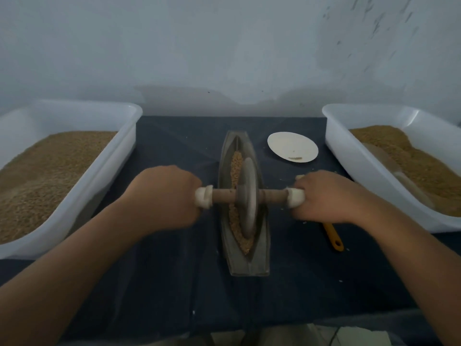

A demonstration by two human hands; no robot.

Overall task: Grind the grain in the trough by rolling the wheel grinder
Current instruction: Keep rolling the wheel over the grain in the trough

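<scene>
Gripping the two white end caps of a wooden axle, the fingers of the left hand (164,193) and the right hand (324,196) are wrapped tight round their grips, one on each side (only knuckles and the backs of the hands show; the fingertips are tucked out of sight underneath). Between the hands, the wheel grinder (247,198), a grey stone disc, stands on edge in a long, narrow, boat-shaped trough (245,260) that runs away from the viewer on a dark cloth. The disc sits near the middle of the groove, with a line of tan grain (235,166) beyond it and more in front. The kernels look coarse, so the grinding seems under way but far from finished. The next roll probably calls for even downward pressure from both hands, with the axle level so that the disc stays in the groove and pushes no grain over the sides. Both bare forearms reach in from the lower corners and converge on the axle, wrists fairly straight, palms down. A white bin (74,113) of grain stands to the left and another bin (349,146) to the right.
</scene>
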